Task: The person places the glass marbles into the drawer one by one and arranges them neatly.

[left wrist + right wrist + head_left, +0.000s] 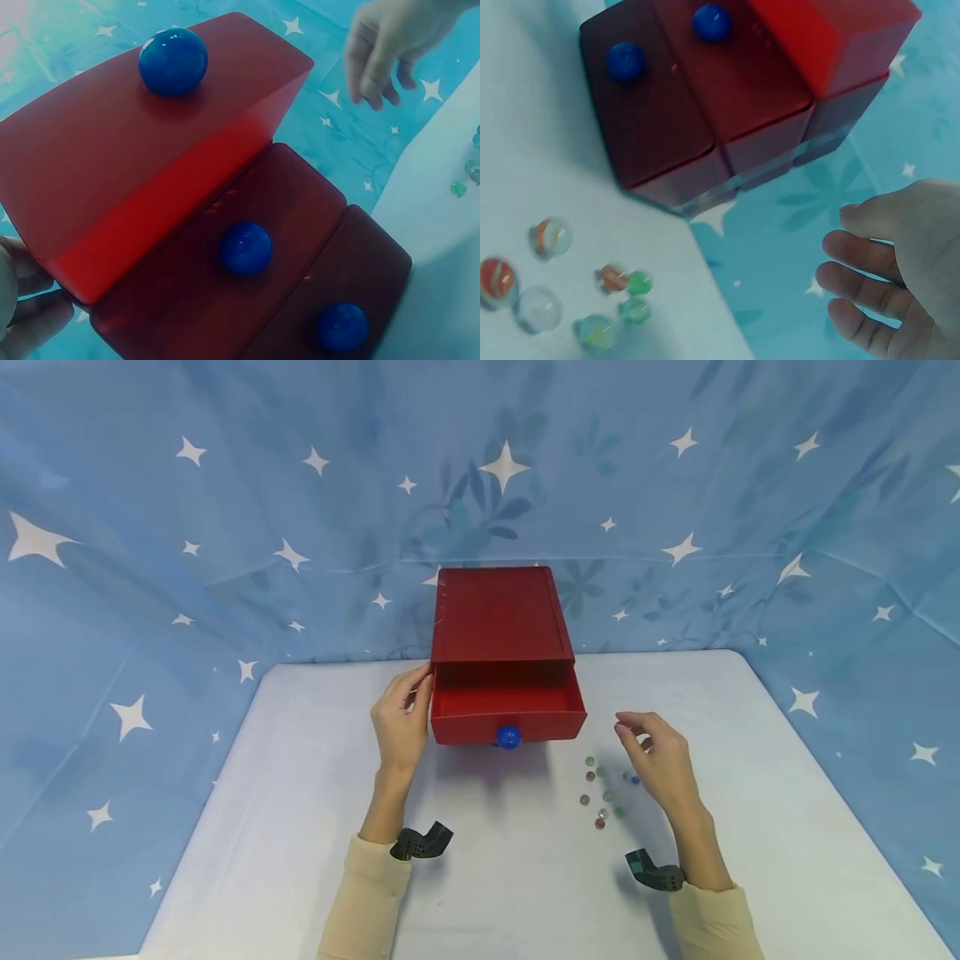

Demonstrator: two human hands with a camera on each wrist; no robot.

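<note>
A red drawer cabinet (498,614) stands at the back of the table with its top drawer (465,729) pulled out. That drawer has a round blue knob (508,737), and no contents show in it from the head view. My left hand (399,731) rests its fingers against the cabinet's left side, beside the drawer. To the right of the cabinet my right hand (662,762) hovers with loosely bent fingers and holds nothing. Several glass marbles lie between it and the cabinet, among them a clear marble (538,310), an orange-streaked marble (496,277) and a blue marble (635,780).
Below the open drawer, the middle drawer (187,274) and the bottom drawer (379,262) are closed, each with a blue knob sticking out. The white table (262,793) ends just behind the cabinet at a blue star-patterned cloth (300,510).
</note>
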